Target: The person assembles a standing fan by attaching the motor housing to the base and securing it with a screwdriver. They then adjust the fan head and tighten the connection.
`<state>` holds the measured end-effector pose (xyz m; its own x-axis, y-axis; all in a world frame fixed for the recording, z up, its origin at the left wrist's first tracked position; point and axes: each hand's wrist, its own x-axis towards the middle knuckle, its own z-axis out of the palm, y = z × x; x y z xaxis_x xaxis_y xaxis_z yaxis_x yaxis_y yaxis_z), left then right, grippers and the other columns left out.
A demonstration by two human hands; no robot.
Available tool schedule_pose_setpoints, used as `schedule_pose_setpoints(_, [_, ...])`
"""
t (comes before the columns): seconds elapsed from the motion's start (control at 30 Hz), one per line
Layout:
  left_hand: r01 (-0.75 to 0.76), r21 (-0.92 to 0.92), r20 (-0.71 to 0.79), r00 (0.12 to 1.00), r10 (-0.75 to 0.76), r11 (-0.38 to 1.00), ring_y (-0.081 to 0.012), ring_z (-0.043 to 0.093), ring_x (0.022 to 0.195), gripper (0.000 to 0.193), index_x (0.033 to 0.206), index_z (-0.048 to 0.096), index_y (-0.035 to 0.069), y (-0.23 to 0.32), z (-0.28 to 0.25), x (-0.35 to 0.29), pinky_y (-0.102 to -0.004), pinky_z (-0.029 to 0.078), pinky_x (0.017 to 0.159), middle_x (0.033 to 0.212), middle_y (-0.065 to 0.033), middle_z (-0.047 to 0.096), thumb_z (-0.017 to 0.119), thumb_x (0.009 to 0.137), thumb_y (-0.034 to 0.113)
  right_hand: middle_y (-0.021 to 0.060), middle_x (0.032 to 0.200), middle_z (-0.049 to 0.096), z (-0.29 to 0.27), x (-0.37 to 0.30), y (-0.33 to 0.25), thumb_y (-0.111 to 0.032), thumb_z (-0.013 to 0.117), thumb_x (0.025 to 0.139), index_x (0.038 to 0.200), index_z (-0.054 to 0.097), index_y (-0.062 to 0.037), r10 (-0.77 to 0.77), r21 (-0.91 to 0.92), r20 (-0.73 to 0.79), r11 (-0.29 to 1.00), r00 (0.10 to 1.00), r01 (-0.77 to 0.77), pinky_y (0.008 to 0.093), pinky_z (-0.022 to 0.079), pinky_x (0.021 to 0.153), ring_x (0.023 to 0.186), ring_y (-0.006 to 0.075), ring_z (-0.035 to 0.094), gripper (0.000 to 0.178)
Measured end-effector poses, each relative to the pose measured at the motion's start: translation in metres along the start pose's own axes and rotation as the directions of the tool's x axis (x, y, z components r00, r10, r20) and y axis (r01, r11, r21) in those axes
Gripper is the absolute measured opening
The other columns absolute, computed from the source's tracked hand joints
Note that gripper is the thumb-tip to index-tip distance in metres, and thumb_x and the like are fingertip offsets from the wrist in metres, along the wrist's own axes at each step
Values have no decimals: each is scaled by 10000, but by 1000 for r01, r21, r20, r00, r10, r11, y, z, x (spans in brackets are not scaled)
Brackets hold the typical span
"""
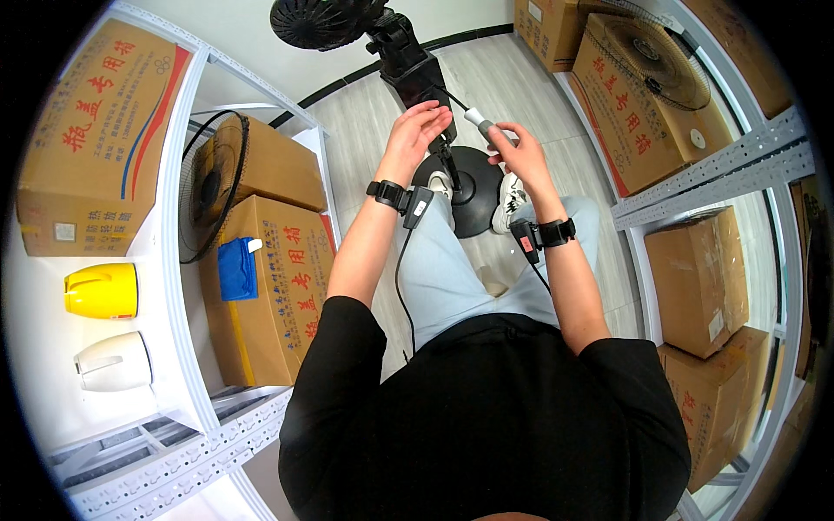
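Note:
In front of me stands a black pedestal fan, its motor head (pixel 323 21) bare of blades and guard, over a black neck block (pixel 408 76) and a round base (pixel 474 204) on the floor. My right hand (pixel 523 158) is closed around the grey and white handle of a screwdriver (pixel 478 123), whose dark shaft points up and left at the neck block. Whether its tip touches a screw is too small to tell. My left hand (pixel 417 136) is held beside the neck block, fingers stretched out, with nothing visible in it.
At left, a white shelf (pixel 187 365) bears cardboard boxes (pixel 100 130), a black fan guard (pixel 211 187), a blue cloth (pixel 236 269), and yellow (pixel 102 291) and white (pixel 113 361) plastic vessels. Another fan guard (pixel 651 56) leans by boxes (pixel 695 278) at right. My shoes (pixel 510 201) flank the pole.

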<state>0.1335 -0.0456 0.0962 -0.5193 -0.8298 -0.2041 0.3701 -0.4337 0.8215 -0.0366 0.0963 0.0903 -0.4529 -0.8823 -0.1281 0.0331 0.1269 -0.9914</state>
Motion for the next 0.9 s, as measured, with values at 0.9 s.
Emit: schedule_pose_setpoints(0.9, [-3, -88, -28, 1000, 1, 996, -339, 575, 1113, 221, 1130, 477, -81, -6, 0, 5, -420, 490, 977, 1184, -254, 561, 488, 955, 54, 43, 783, 684, -24, -22, 1, -294, 671, 848, 1075, 657, -40, -95, 61, -25, 994, 995, 96, 221, 421, 493, 502, 77, 550, 341])
